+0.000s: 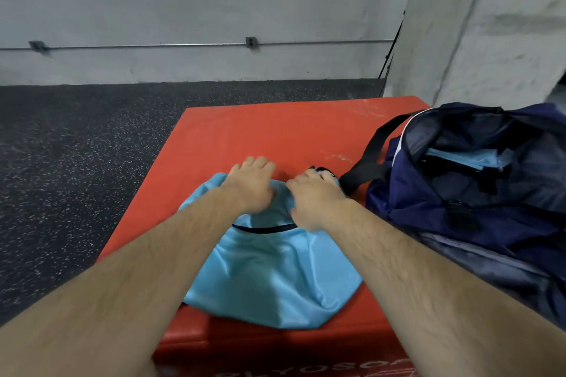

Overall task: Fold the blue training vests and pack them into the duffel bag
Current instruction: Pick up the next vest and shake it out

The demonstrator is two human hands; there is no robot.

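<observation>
One blue vest [272, 272] lies flat on the red mat [260, 131] directly in front of me, its dark-trimmed neckline facing 12 o'clock. My left hand [251, 184] rests on the far edge of this vest at 12 o'clock. The fingers arch over the edge toward the mat and the tips are hidden, so I cannot tell whether they grip the cloth or only press on it. My right hand [312, 199] sits just beside the left, at the 1 o'clock corner of the vest. Its fingers are curled round the fabric edge and the thumb lies on the cloth. The frame is blurred at both hands. The duffel bag [459, 223] stands on the mat at 3 o'clock of the vest, unzipped, top open. A second blue vest [468, 159] lies inside it, visible through the opening. The bag's black strap [367, 156] runs down to the mat near my right fingertips. Dark speckled floor [76, 162] lies at 9 o'clock. A grey wall [214, 9] with a thin pipe [153, 46] stands at 12 o'clock.
</observation>
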